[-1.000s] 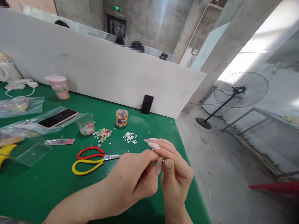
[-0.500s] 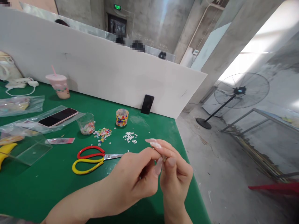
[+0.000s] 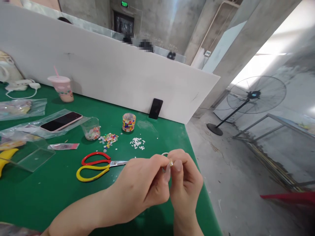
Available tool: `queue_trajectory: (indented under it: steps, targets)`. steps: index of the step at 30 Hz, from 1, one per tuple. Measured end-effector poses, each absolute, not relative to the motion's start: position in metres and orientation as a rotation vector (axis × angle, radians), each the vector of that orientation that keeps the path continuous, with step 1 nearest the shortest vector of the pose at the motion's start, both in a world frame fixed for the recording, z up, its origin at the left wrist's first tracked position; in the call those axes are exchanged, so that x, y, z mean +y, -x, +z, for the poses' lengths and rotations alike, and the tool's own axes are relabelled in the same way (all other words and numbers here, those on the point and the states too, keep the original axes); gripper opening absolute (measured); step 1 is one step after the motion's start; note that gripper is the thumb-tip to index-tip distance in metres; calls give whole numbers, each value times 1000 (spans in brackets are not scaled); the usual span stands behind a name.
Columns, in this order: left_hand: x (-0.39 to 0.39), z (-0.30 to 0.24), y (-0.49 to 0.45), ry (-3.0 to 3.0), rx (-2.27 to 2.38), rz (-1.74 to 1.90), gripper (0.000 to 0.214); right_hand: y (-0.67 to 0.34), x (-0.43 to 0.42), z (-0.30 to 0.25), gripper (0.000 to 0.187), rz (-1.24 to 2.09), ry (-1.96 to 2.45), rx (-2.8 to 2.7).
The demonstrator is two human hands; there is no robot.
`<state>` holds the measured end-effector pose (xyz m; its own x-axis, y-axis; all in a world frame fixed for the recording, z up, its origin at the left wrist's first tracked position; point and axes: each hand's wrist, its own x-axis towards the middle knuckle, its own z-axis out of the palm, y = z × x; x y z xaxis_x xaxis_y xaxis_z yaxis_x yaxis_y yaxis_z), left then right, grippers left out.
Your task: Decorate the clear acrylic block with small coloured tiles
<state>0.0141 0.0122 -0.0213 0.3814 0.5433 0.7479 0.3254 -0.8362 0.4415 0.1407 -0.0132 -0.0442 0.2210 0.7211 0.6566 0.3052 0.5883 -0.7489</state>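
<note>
My left hand (image 3: 142, 186) and my right hand (image 3: 185, 178) meet above the near right corner of the green table (image 3: 49, 196). Both are closed in a pinch on a tiny piece (image 3: 171, 163) held between the fingertips; it is too small to name. A small pale ring shape (image 3: 164, 153) shows just behind the fingers. Red and yellow scissors (image 3: 95, 165) lie on the table left of my hands. Beyond them are a heap of coloured chips (image 3: 108, 139), a heap of white chips (image 3: 137, 143) and a little mosaic-covered cup (image 3: 129, 122).
A clear cup of chips (image 3: 91, 128), a phone on plastic bags (image 3: 61, 121), a clear box (image 3: 27, 155) and a pink drink cup (image 3: 61, 89) sit to the left. A white partition (image 3: 110, 72) backs the table, with a dark phone (image 3: 156, 108) leaning on it. A floor fan (image 3: 251, 98) stands at right.
My right fingers, stretched out a second ago, have curled into a pinch against my left fingertips. Both hands shifted slightly lower.
</note>
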Motion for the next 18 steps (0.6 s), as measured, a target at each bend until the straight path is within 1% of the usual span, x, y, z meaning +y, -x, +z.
queue_trajectory:
  steps: [4, 8, 13, 18]
  targets:
    - [12, -17, -13, -2508, 796, 1390, 17, -146, -17, -44, 33, 558, 905, -1485]
    - [11, -10, -13, -2563, 785, 1220, 22, -151, -21, -42, 36, 671, 940, -1517]
    - [10, -6, -11, -2494, 727, 1143, 23, -152, -25, -41, 37, 795, 980, -1428]
    - [8, -4, -10, -2406, 715, 1131, 22, -142, -25, -34, 48, 875, 953, -1270]
